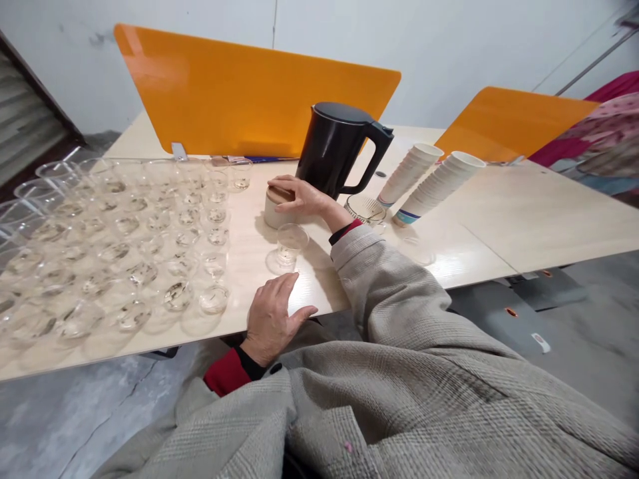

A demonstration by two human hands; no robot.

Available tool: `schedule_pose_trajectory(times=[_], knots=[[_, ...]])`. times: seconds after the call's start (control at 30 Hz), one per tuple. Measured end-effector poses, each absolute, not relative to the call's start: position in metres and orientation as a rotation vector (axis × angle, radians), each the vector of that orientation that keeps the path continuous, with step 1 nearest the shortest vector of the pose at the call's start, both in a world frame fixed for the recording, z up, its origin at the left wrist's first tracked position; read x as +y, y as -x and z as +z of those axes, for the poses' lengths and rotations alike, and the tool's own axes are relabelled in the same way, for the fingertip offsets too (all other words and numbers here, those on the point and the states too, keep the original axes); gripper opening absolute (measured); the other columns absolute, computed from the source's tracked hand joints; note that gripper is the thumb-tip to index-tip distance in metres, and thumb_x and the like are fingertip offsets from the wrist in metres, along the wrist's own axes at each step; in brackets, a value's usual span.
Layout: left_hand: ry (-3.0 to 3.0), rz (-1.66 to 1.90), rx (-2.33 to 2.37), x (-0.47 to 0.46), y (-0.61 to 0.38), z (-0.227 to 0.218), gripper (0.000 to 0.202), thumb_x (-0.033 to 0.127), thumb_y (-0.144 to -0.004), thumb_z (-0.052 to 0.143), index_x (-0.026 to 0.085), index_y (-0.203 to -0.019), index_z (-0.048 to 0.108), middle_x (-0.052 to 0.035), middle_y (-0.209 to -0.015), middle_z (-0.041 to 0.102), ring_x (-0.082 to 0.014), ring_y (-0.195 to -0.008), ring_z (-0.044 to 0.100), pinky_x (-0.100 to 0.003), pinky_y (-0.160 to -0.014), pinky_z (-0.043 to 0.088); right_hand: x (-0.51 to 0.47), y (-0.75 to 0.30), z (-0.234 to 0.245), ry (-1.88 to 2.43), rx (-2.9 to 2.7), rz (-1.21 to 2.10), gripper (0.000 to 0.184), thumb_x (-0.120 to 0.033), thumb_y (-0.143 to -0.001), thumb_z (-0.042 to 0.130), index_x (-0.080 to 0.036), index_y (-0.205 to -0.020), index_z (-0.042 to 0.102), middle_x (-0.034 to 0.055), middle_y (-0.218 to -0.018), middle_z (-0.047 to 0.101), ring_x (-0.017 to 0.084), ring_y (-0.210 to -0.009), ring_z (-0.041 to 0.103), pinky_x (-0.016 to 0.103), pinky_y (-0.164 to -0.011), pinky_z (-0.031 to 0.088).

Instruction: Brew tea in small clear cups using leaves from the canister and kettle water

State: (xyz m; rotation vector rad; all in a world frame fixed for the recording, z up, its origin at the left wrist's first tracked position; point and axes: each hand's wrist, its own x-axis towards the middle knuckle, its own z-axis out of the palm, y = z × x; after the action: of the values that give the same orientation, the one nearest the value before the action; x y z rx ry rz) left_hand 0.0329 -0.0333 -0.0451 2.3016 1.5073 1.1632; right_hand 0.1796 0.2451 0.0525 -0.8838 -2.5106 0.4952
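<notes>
My right hand [304,198] reaches across the table, its fingers curled over the wooden lid [280,193] of a small pale jar [274,216]. The lid sits on top of the jar. Just in front stands a clear plastic cup [290,245] with no visible contents. My left hand [272,314] rests by the table's front edge, close to that cup, thumb and fingers apart and holding nothing. To the left, many clear plastic cups [177,293] stand in rows, with dark bits like dried leaves in their bottoms.
A black electric kettle [329,150] stands behind my right hand. Beside my right wrist is a ribbed glass bowl [367,208], with two tilted stacks of paper cups [412,174] beyond it. Orange divider panels [239,100] line the back of the wooden table [469,233].
</notes>
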Motion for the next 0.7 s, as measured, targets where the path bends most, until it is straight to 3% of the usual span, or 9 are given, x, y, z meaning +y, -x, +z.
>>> schedule_pose_trajectory(times=[0.13,0.4,0.6,0.7], knots=[[-2.313,1.164,1.503,-0.033,-0.032,-0.045,0.067,0.058,-0.094,0.076,0.021,-0.146,0.058,-0.0166,-0.137,0.075,-0.0334,-0.123,0.072,-0.05,-0.098,0.061,0.237,-0.173,0.063,0.93,-2.531,0.544,0.075,-0.037,-0.079,0.081,-0.028,-0.152,0.065,0.0085,-0.167,0.054,0.035,-0.15,0.054,0.056,-0.127,0.042],[-2.308,1.154,1.511,-0.033,-0.031,-0.045,0.067,0.059,-0.094,0.075,0.022,-0.147,0.058,-0.0161,-0.138,0.074,-0.0329,-0.123,0.072,-0.049,-0.1,0.06,0.242,-0.175,0.063,0.852,-2.52,0.593,0.076,-0.035,-0.078,0.082,-0.025,-0.151,0.066,0.0087,-0.168,0.054,0.032,-0.155,0.05,0.052,-0.132,0.037],[-2.326,1.184,1.51,-0.032,-0.029,-0.046,0.064,0.058,-0.096,0.073,0.02,-0.145,0.06,-0.0155,-0.135,0.076,-0.032,-0.122,0.072,-0.046,-0.098,0.061,0.229,-0.187,0.066,0.893,-2.457,0.507,0.085,-0.048,-0.077,0.089,-0.025,-0.154,0.063,0.0132,-0.171,0.048,0.038,-0.16,0.043,0.059,-0.134,0.031],[-2.339,1.204,1.492,-0.031,-0.028,-0.047,0.06,0.057,-0.098,0.071,0.02,-0.145,0.06,-0.0153,-0.135,0.076,-0.0311,-0.123,0.072,-0.045,-0.099,0.061,0.207,-0.207,0.084,0.947,-2.205,0.28,0.071,-0.054,-0.09,0.077,-0.027,-0.154,0.061,0.0111,-0.168,0.052,0.036,-0.161,0.041,0.058,-0.135,0.028]])
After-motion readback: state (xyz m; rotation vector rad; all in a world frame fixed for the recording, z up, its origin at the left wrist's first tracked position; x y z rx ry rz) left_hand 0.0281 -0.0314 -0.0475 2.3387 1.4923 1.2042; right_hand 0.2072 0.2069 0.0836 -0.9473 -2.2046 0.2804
